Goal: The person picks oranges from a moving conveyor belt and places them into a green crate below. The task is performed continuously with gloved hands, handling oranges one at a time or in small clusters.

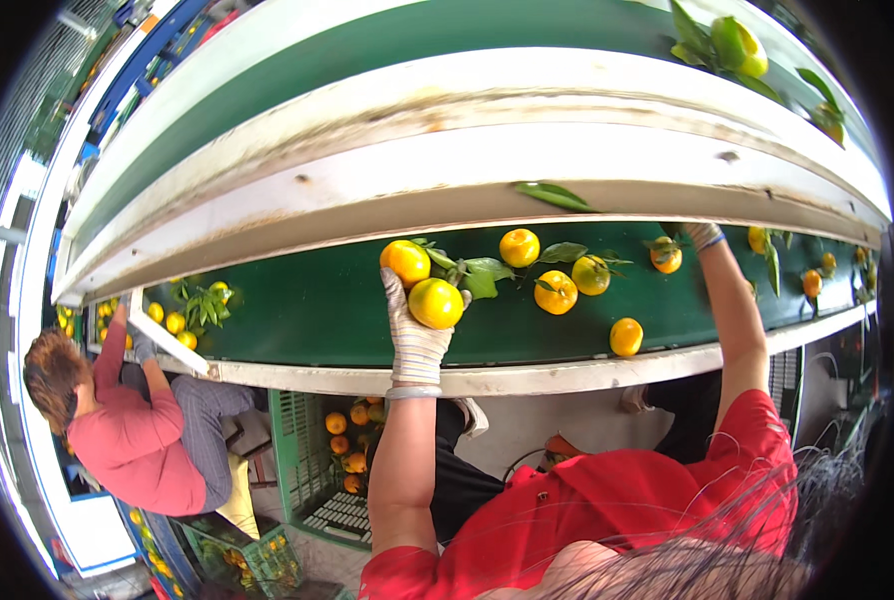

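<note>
My left hand (419, 346), in a striped knit glove, holds a large yellow-orange mandarin (436, 304) above the green conveyor belt (304, 315). A second mandarin (405, 262) rests against its fingertips, with green leaves (484, 276) beside the pair. At the far side of the belt, my gloved right hand (705, 234) reaches beneath the upper ledge, which hides its fingers. Just left of it lies a small mandarin (666, 256) with leaves. Between my hands are several more, among them a mandarin (555, 292) and a lone fruit (626, 337) by the near rail.
A white rail (537, 381) edges the belt before me. Above it runs a white ledge (447, 161) with a loose leaf (555, 196). A co-worker (128, 442) sits at left, beyond an angled white divider (169, 337). Below stands a green crate (291, 450) holding mandarins.
</note>
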Motion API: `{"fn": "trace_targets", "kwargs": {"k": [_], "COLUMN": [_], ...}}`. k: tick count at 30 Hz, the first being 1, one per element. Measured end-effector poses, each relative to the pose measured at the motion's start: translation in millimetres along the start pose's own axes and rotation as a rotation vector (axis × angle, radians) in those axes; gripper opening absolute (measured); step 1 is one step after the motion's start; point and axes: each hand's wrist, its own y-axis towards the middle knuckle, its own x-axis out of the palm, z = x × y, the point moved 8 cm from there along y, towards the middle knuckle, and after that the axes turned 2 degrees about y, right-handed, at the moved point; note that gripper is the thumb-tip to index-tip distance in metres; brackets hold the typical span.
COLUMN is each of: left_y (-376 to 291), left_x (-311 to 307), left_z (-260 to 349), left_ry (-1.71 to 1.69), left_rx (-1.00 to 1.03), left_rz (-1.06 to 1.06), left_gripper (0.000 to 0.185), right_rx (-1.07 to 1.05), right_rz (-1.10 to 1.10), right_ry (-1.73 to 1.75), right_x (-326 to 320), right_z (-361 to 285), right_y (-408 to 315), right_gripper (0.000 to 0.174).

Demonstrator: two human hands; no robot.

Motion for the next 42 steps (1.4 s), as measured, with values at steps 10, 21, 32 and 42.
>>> {"fn": "trace_targets", "kwargs": {"k": [10,21,32,42], "left_y": [-79.2,-208.0,-248.9,-72.7], "left_x": [18.8,16.3,148.4,378.8], "left_z": [-42.1,53.3,222.1,359.6], "left_ry": [-0.046,-0.028,0.499,1.614], "left_rx": [-0.305,-0.019,0.419,1.010], "left_rz": [-0.128,0.080,-0.091,-0.322], "left_gripper": [0.074,0.087,0.086,0.077], "right_rx": [-0.360,-0.064,-0.020,-0.184], "right_rz": [-0.651,-0.599,-0.798,-0.259], "right_ry": [0.803,0.823,0.964,-0.379], "right_x": [160.1,141.0,149.5,137.7], "right_z": [-268.2,-164.1,-236.0,-197.0], "right_y": [-220.9,-176.9,-242.4,-197.7], "right_gripper": [0.054,0.059,0.053,0.031]}}
